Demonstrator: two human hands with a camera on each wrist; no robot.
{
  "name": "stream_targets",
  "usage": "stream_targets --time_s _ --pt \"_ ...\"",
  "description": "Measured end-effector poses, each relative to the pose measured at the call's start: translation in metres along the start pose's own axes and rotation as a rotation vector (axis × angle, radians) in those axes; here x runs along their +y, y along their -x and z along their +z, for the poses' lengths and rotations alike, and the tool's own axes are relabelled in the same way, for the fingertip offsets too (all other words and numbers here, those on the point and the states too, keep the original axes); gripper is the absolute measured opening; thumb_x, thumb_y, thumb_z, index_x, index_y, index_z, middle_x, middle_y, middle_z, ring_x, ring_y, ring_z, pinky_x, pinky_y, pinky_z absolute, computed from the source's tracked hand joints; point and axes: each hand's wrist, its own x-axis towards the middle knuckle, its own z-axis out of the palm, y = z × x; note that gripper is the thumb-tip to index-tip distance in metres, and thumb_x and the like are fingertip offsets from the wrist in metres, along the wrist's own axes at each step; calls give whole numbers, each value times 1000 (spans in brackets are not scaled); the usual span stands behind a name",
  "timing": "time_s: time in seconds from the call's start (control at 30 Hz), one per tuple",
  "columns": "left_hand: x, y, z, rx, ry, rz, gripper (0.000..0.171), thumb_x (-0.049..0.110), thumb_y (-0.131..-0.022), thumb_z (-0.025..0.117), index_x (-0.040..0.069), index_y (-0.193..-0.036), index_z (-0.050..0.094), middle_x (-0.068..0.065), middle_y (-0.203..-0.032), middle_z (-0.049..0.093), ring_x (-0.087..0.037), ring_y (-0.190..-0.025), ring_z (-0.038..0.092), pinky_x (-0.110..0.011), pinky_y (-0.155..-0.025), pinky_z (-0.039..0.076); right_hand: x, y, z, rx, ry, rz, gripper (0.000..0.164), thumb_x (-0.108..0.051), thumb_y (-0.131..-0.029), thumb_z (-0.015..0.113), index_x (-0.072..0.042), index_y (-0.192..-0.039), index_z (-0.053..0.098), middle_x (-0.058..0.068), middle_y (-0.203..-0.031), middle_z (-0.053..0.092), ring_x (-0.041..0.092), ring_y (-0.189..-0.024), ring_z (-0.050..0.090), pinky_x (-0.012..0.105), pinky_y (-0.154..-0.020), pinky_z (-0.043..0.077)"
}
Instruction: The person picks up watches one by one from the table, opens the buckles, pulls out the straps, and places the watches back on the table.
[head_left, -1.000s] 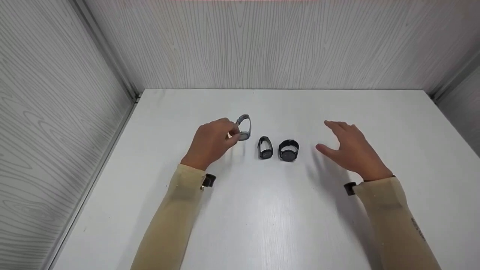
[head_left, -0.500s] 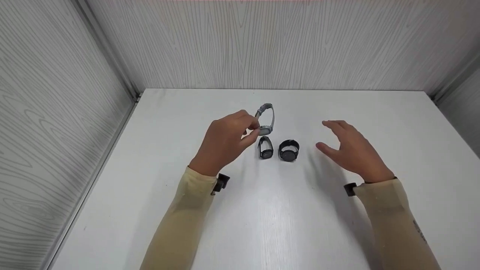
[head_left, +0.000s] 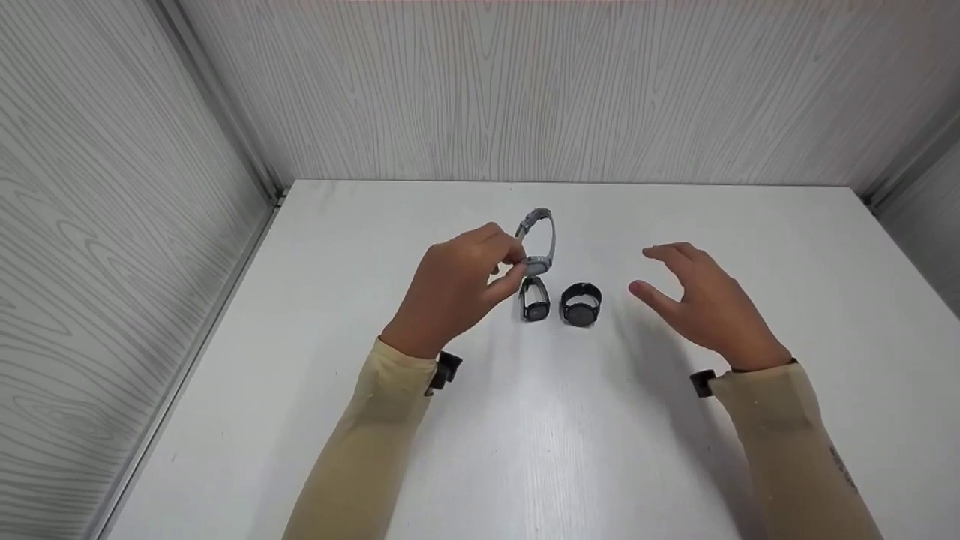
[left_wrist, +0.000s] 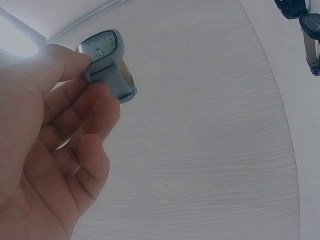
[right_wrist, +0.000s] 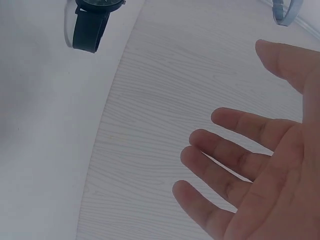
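Note:
My left hand (head_left: pixel 469 289) pinches a grey-blue wristwatch (head_left: pixel 537 264) at its case between thumb and fingers. Its strap forms a closed loop standing upward, and in the left wrist view the dial of the wristwatch (left_wrist: pixel 102 46) shows numerals. Just below it in the head view, a slim black watch (head_left: pixel 536 310) sits on the table, its top edge overlapped by the held one. Right of that stands a black watch with a round face (head_left: pixel 580 313). My right hand (head_left: pixel 709 307) hovers to the right of both, fingers spread and holding nothing.
The white tabletop (head_left: pixel 510 450) runs back to a wood-grained panel (head_left: pixel 480 90). Another such panel (head_left: pixel 97 225) rises along the left side. A small black camera (head_left: pixel 446 369) sits at the left wrist, a similar camera (head_left: pixel 703 382) at the right.
My left hand has carried the grey-blue watch to the right, from the left of the black watches to behind the slim one. The right hand has stayed nearly still.

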Motion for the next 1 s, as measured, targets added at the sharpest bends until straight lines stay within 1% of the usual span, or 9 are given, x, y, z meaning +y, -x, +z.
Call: stream_targets --time_s 0.23,0.4,0.53,0.67,0.77,0.9,1.0 --pt "1 0 -1 2 -6 12 6 13 -98 66 12 -94 71 1 -91 70 -11 -82 67 -25 -66 54 -2 1 0 13 -19 -24 64 -57 -101 59 -10 -146 56 11 -149 52 37 -128 54 59 -98 47" --pt "1 0 1 -8 -5 5 6 14 -98 67 12 -95 72 3 -91 69 -9 -82 67 -22 -68 54 -2 1 0 17 -16 -18 63 -56 -101 59 -12 -145 57 9 -147 54 35 -124 57 57 -96 48" --pt "0 1 3 0 -3 4 6 14 -98 67 12 -95 72 3 -91 69 -9 -81 67 -21 -69 54 -2 1 0 31 -10 -36 61 -55 -101 60 -12 -143 58 9 -144 56 34 -122 58 57 -94 49" --pt "0 1 3 15 5 -5 6 12 -98 67 11 -94 71 2 -92 70 -10 -80 68 -21 -69 54 -4 1 3 39 -7 -53 59 -53 -101 61 -11 -142 59 9 -142 58 34 -123 57 57 -94 49" --pt "0 2 4 22 4 -10 5 12 -98 67 11 -94 71 1 -92 70 -10 -79 69 -21 -68 54 -7 2 5 32 -8 -51 58 -53 -100 62 -12 -142 59 9 -142 58 34 -124 57 57 -96 49" --pt "2 0 6 16 8 -6 6 14 -99 67 11 -96 71 1 -94 70 -10 -80 68 -20 -68 54 -11 2 5 15 -18 -51 57 -51 -101 63 -11 -141 60 9 -141 59 35 -125 58 58 -99 48" --pt "4 -1 9 5 29 -6 7 15 -100 67 10 -98 71 1 -95 69 -9 -80 68 -19 -68 54 -14 2 4 24 -36 -62 53 -48 -101 64 -11 -139 61 7 -137 62 34 -120 61 56 -97 49"
